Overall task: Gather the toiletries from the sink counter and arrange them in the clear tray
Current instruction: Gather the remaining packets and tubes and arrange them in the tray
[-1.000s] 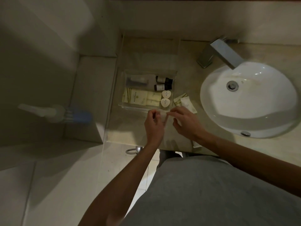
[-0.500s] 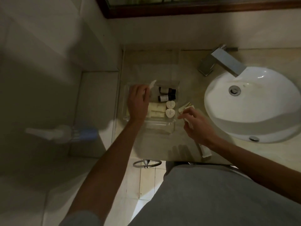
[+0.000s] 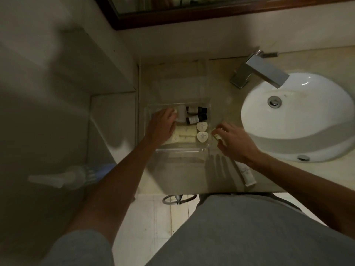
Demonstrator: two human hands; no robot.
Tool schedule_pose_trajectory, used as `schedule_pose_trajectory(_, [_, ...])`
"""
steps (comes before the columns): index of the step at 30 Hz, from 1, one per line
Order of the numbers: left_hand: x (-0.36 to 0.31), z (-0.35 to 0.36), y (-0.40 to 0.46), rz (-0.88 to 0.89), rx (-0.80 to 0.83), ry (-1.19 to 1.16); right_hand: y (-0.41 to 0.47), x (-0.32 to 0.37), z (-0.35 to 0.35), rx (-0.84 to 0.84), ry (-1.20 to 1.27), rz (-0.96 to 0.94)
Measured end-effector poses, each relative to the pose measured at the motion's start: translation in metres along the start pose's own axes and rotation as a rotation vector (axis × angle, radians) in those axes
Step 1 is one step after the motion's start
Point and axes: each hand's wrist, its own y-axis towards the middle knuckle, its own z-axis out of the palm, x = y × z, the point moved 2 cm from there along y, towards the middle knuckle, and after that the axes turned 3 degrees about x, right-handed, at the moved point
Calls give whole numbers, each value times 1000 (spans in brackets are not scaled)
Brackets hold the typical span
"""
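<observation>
The clear tray [image 3: 178, 150] sits on the counter left of the sink. It holds two dark bottles [image 3: 196, 114], two white heart-shaped pieces [image 3: 202, 131] and cream packets [image 3: 183, 134]. My left hand [image 3: 161, 125] is over the tray's left part, its fingers on a white sachet [image 3: 180, 114] lying beside the bottles. My right hand [image 3: 235, 141] is just right of the tray, fingertips pinching a small packet [image 3: 216, 134] on the counter. A white tube [image 3: 246, 174] lies on the counter near its front edge, partly under my right wrist.
A white basin [image 3: 295, 120] with a square metal tap [image 3: 263, 72] fills the right side. A dark mirror frame [image 3: 192, 16] runs along the top. The counter's front edge [image 3: 192, 192] is close to my body, with a towel ring [image 3: 178, 199] below. A white and blue sprayer [image 3: 76, 175] hangs at left.
My left hand carried the white sachet from the counter into the tray and lowered it beside the bottles. My right hand closed on the small packet beside the tray.
</observation>
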Motion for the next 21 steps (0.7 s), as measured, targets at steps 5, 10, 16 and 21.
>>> schedule_pose_trajectory(5, [1,-6,-7,-91,-16,3,-2,-18,-3,53,-75,12])
schedule_pose_trajectory(10, [-74,-12,-11,60,-141,-135,-19,-63,-17,42,-159,21])
schedule_pose_trajectory(16, [-198,25,-9,437,157,-90,-40,-94,-23,41,-198,9])
schedule_pose_trajectory(21, [-241,52,3,559,421,171,-50,-104,-22,69,-190,26])
